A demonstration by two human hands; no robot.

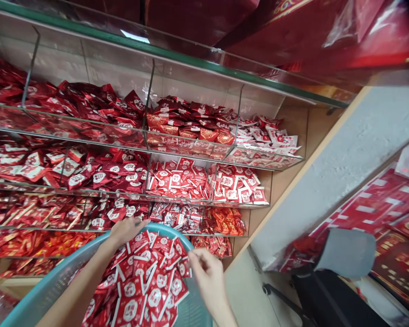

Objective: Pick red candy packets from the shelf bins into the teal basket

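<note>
A teal plastic basket is filled with small red-and-white packets. My left hand reaches across the basket to its far rim, with the fingers near the lower shelf compartments; whether it holds anything is hard to make out. My right hand is at the basket's right side, thumb and fingers pinched together next to the packets. Anything between those fingertips is too small to name. Similar red-and-white packets lie in a middle shelf compartment beyond the basket.
Clear-fronted shelves with a green glass edge hold dark red packets, white-and-red packets and orange-red packets. A grey-backed chair stands at the lower right beside red packages. A wooden side panel ends the shelves.
</note>
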